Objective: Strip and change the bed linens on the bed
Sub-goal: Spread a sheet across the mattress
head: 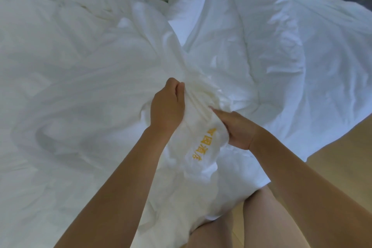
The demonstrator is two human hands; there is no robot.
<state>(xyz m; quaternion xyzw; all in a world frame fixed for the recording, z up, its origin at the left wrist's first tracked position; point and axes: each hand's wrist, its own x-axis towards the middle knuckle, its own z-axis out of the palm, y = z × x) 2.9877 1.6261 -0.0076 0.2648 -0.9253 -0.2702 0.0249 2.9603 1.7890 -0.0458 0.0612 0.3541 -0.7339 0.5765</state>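
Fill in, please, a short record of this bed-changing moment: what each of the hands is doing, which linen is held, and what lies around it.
left hand: grips the gathered fabric from above
right hand: grips the same bunch nearer the body
held linen: white, bunched into folds, with yellow lettering
rumpled bedding: white, heaped across the bed
pillow: far side, partly buried in the folds
floor: wooden, right of the bed
stage: linens loose, not yet off the bed
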